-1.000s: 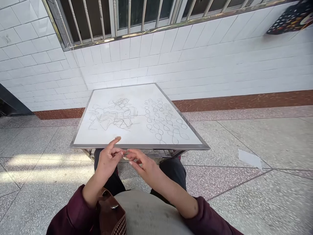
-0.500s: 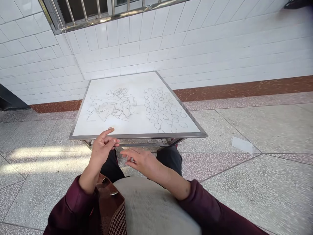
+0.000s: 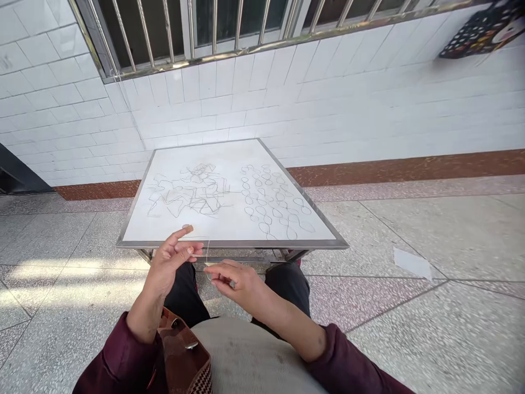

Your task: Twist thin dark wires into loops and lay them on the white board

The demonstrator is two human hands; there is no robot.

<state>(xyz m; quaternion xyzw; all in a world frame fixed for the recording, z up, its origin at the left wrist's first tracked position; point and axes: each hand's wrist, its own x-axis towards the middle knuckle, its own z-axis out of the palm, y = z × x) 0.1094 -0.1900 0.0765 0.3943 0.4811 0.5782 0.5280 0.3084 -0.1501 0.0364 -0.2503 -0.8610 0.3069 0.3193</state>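
My left hand [image 3: 172,260] is raised just before the near edge of a small white table [image 3: 229,241], thumb and fingers pinched together, forefinger stretched up. My right hand [image 3: 233,279] is close beside it, its fingertips pinched. A thin pale thread [image 3: 207,253] runs between the two hands, each pinching an end of it. Thin threads lie on the table top in a tangle [image 3: 191,191] at the left and in rows of loops [image 3: 273,202] at the right.
The table has a metal rim and stands against a white tiled wall [image 3: 328,109] under a barred window [image 3: 205,27]. A brown bag [image 3: 184,350] rests at my left side. A scrap of paper [image 3: 412,262] lies on the speckled floor at the right.
The right hand has closed from loosely spread fingers into a pinch, and a short length of thread now shows between the two hands. The view has tilted down and back up.
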